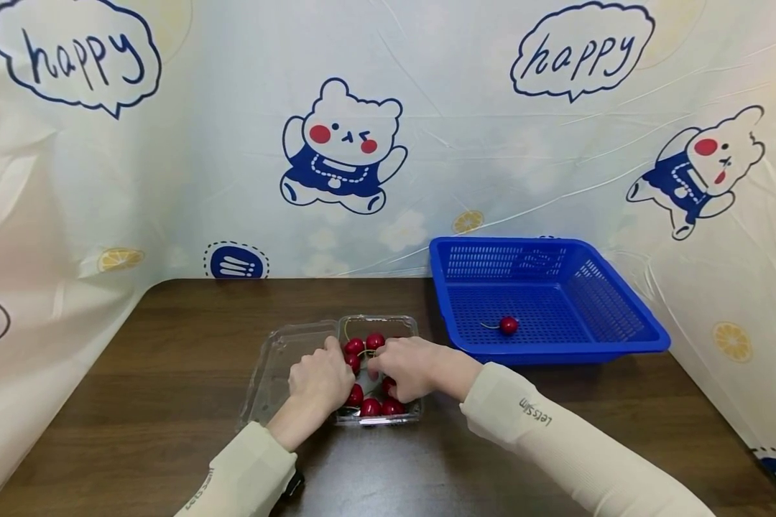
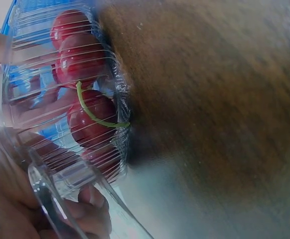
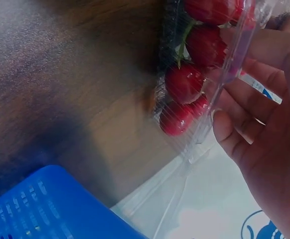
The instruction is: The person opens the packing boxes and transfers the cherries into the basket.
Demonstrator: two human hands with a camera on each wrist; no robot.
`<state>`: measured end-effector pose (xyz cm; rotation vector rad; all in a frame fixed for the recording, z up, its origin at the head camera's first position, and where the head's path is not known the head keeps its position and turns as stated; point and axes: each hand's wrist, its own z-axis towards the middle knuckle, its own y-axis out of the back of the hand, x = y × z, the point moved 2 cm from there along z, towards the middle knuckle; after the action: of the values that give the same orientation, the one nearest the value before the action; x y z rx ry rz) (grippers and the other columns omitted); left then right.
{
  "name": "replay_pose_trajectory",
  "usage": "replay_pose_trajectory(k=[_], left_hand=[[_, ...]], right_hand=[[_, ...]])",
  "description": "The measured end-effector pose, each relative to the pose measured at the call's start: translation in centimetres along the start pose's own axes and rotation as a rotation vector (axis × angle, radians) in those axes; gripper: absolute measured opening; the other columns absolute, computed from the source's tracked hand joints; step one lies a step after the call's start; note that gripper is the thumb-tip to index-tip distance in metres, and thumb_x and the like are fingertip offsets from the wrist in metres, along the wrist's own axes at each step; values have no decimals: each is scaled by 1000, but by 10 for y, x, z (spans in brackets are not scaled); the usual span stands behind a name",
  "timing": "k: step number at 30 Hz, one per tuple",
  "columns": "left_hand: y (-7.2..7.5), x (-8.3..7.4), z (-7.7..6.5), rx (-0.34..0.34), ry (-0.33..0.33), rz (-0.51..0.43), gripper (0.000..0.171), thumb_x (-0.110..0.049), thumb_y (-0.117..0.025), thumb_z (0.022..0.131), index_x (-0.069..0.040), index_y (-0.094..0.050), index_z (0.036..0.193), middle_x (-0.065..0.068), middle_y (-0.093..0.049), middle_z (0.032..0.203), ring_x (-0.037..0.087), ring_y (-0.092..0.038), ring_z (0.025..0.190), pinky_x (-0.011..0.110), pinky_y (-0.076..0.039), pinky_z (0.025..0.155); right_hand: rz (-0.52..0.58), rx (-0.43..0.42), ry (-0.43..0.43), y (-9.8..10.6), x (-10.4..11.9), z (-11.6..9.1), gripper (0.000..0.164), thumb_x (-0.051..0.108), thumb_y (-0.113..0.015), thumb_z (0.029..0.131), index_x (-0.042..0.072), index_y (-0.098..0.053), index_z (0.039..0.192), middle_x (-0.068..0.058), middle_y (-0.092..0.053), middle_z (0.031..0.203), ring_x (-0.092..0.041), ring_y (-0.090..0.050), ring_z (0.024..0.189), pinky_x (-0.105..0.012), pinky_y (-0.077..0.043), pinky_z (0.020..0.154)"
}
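Observation:
A clear plastic clamshell box [image 1: 380, 320] holds several dark red cherries [image 1: 371, 407], some with green stems. Its lid [image 1: 284, 359] lies folded back to the left. My left hand [image 1: 320, 377] grips the box's left edge by the hinge; the left wrist view shows fingertips [image 2: 92, 196] below that edge. My right hand [image 1: 407, 366] reaches over the right rim, its fingers down among the cherries. In the right wrist view the thumb [image 3: 223, 130] stands apart from the other fingers at the rim. The fingertips inside are partly hidden by plastic and fruit.
Right of the box, towards the back, stands a blue plastic basket [image 1: 449, 319] with one stemmed cherry [image 1: 509, 325] in it. The brown wooden table [image 1: 168, 373] meets a printed curtain [image 1: 246, 179] at the back and sides.

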<state>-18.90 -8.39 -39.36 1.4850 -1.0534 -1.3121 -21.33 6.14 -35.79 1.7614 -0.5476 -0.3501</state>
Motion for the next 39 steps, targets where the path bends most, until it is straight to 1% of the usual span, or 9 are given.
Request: replay_pose_trajectory(k=[4, 8, 12, 20, 25, 32, 39], left_hand=[[0, 0, 0, -3, -5, 3, 27, -23, -55, 89, 2, -51, 99, 18, -62, 68, 33, -59, 53, 45, -51, 45], [0, 0, -1, -5, -5, 0, 26, -22, -55, 89, 2, -51, 97, 19, -63, 70, 34, -60, 55, 46, -51, 47], [0, 0, -1, -5, -3, -3, 26, -22, -55, 88, 2, -51, 97, 20, -64, 71, 35, -61, 57, 47, -52, 48], [-1, 0, 0, -10, -2, 0, 26, -22, -55, 89, 2, -51, 97, 20, -65, 73, 36, -62, 58, 48, -53, 49], [-2, 0, 0, -15, -4, 0, 25, -22, -54, 89, 2, -51, 95, 22, -66, 75, 39, -64, 62, 49, -52, 50], [-2, 0, 1, -19, -2, -1, 24, -22, -53, 89, 2, -51, 94, 22, -67, 76, 40, -64, 63, 50, -52, 50], [-2, 0, 2, -33, -5, -13, 23, -21, -53, 89, 2, -52, 94, 24, -69, 79, 43, -65, 67, 53, -52, 54]], right_hand=[[-8, -8, 1, -2, -1, 1, 27, 11, -69, 80, 16, -70, 107, -3, -71, 97, -15, -58, 78, -31, -57, 75], [-39, -46, 19, -5, 0, 2, 24, 11, -67, 83, 15, -69, 106, -5, -71, 97, -16, -60, 81, -31, -56, 76], [-79, -74, 40, -9, 0, 4, 21, 12, -67, 84, 14, -69, 104, -6, -71, 97, -18, -61, 84, -31, -56, 78], [-146, -61, 43, -18, 3, 9, 22, 18, -71, 82, 13, -66, 103, -6, -71, 100, -19, -63, 92, -31, -55, 85], [-180, -76, 30, -22, 4, 11, 23, 18, -73, 81, 14, -66, 103, -5, -70, 101, -19, -63, 93, -31, -55, 85], [-209, -86, 21, -25, 5, 13, 27, 21, -71, 83, 13, -64, 108, -6, -70, 106, -19, -63, 99, -32, -55, 89], [-224, -91, 24, -24, 6, 13, 26, 21, -71, 82, 13, -65, 107, -6, -70, 104, -20, -63, 96, -33, -56, 85]])
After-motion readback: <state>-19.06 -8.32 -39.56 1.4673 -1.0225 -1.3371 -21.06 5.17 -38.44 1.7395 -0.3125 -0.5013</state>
